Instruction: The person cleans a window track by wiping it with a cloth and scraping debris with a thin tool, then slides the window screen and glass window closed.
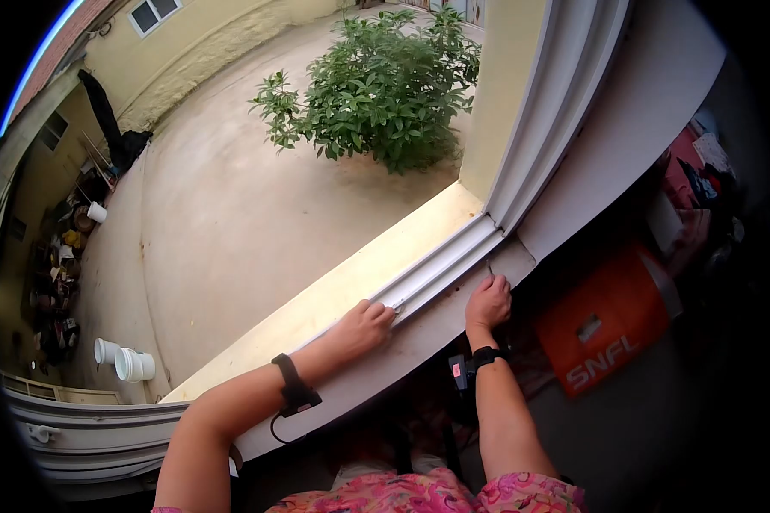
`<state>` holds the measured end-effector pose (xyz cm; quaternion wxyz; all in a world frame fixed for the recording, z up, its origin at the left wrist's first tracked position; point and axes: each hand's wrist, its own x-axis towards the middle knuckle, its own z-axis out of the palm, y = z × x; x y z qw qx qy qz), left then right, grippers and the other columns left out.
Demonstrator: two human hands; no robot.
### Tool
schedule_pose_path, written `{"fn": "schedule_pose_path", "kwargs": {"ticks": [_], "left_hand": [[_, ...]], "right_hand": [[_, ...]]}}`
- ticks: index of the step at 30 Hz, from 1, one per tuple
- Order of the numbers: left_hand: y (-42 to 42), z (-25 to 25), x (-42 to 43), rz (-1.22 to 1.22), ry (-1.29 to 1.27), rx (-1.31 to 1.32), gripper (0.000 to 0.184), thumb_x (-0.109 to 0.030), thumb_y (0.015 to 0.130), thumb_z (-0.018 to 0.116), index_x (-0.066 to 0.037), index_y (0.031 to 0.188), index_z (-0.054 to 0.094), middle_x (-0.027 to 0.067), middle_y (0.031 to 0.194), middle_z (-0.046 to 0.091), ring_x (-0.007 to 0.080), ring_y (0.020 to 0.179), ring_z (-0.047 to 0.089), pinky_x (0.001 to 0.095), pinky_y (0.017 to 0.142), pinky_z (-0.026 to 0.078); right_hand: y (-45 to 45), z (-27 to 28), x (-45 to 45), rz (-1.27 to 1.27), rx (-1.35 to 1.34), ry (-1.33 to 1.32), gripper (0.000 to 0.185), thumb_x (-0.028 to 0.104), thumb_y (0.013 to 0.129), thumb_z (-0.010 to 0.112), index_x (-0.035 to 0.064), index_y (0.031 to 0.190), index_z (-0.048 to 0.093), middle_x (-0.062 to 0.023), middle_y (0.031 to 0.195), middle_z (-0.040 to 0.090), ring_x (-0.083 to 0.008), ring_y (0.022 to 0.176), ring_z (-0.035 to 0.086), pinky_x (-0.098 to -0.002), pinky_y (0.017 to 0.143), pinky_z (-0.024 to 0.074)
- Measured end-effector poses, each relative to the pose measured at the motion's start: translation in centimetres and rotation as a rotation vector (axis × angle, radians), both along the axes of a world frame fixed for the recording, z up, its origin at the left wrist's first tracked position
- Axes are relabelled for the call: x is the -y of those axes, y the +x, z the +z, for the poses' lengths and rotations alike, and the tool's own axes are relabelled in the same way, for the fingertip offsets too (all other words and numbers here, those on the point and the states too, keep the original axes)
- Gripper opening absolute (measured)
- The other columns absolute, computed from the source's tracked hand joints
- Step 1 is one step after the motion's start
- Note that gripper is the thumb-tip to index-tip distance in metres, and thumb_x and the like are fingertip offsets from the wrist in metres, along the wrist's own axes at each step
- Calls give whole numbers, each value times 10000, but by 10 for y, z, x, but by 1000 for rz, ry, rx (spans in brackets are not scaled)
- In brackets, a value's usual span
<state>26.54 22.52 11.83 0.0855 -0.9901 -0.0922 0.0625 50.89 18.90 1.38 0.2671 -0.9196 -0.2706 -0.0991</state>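
My left hand [364,327] rests at the white window track [441,272], its fingers curled together at the rail; a small pale bit shows at the fingertips, too small to name. My right hand [489,301] is over the inner sill [511,256], near the frame's corner. Its fingers are pinched on a thin dark stick-like tool [489,268] that points toward the track. Black straps with small devices are on both wrists.
Outside the open window are a leafy bush [385,90], a concrete yard [222,214] and white buckets [135,365]. An orange bag [603,321] lies below the sill at the right. The white window frame [543,111] rises beyond my right hand.
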Motion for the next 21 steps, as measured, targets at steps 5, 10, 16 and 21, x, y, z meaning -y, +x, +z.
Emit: {"fn": "schedule_pose_path", "kwargs": {"ticks": [5,10,16,21], "left_hand": [[10,-11,0,32,64,137,184,-170,732,528,-43,830,618,32,876,489,162,842,450,260,697,358],[11,-13,5,15,172,24,119,-183,724,523,-84,738,589,33,819,473,166,825,444,265,685,359],[-10,-3,15,91,135,-16,123,-176,740,510,-83,780,579,39,820,461,181,823,444,274,691,372],[-46,13,54,201,-348,149,259,-138,776,473,-57,1010,549,58,888,466,210,849,473,306,741,394]], "right_hand": [[0,-1,1,4,8,24,184,253,871,469,79,834,514,-110,848,591,-329,770,584,-438,623,472],[-1,3,2,13,-11,16,191,257,879,450,80,861,520,-116,868,594,-340,782,583,-448,641,467],[1,-2,-1,4,5,18,188,257,869,466,80,828,513,-114,860,590,-327,770,585,-450,614,469],[2,-5,-2,-20,12,24,191,257,865,468,78,830,525,-116,840,594,-329,769,587,-451,618,470]]}}
